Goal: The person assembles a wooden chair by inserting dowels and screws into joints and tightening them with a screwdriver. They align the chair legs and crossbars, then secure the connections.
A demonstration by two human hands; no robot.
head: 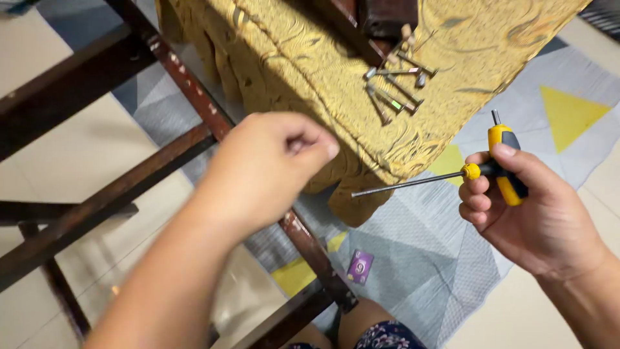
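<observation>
My right hand point(529, 207) grips a yellow and black screwdriver point(504, 165) by its handle, the long thin shaft pointing left toward the gold cushion. My left hand point(265, 168) hovers over a dark wooden frame rail point(187, 81), fingers curled with thumb and forefinger pinched together; whether something small sits between them I cannot tell. Several metal bolts point(397, 81) lie in a loose pile on the gold patterned cushion point(310, 58), up and right of my left hand.
Dark wooden frame bars point(97, 200) cross the left side over a pale tile floor. A grey rug with yellow triangles point(420, 258) lies below. A small purple card point(360, 266) rests on the rug. My knee in patterned cloth point(381, 336) shows at the bottom.
</observation>
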